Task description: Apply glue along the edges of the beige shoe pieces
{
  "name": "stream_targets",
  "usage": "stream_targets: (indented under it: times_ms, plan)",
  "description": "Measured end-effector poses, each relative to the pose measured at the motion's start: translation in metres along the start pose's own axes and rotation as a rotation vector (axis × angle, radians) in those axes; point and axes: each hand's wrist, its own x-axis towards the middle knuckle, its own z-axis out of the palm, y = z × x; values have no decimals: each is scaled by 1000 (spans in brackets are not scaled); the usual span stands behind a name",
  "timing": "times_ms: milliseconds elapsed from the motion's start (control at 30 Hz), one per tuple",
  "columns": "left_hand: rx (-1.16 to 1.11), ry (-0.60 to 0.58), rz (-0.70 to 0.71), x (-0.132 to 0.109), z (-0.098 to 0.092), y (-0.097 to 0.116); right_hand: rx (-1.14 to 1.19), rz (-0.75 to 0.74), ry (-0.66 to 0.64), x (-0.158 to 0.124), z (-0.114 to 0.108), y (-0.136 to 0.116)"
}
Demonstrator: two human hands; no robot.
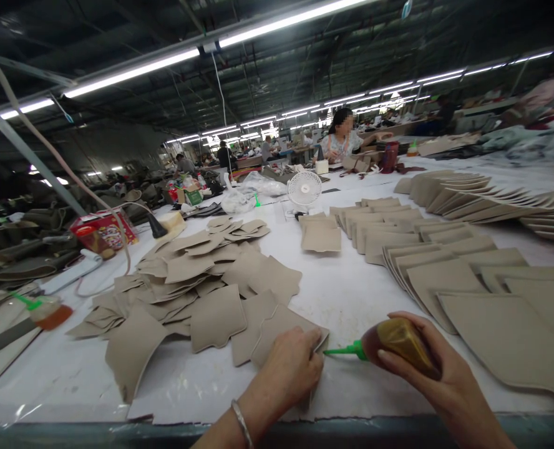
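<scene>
My left hand [294, 365], with a metal bangle at the wrist, is closed on the right edge of a taupe panel [277, 333]. My right hand [450, 371] is wrapped round a squeeze bottle [396, 342] of amber liquid, tilted on its side. Its long green nozzle [347, 351] points left, and the tip is at the panel's edge, close to my left fingers. Whether the tip touches the panel, I cannot tell. Left of my hands lies a loose heap of similar panels [188, 268]. On the right, more panels [506, 330] overlap in rows.
A second bottle with a green tip [50, 313] lies at the left. A small white fan [304, 189] stands farther back, beyond a short panel stack [321, 234]. A red box [118, 227] and a cable are at the left. Another person [345, 140] sits across the table.
</scene>
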Motion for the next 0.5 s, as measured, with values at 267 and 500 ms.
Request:
stream_targets:
  times_ms: [267, 500]
  plan:
    - [-13, -13, -2, 1, 0, -3, 36, 60, 0, -5, 4, 4]
    - [-5, -20, -16, 2, 0, -2, 53, 65, 72, 2, 4, 0]
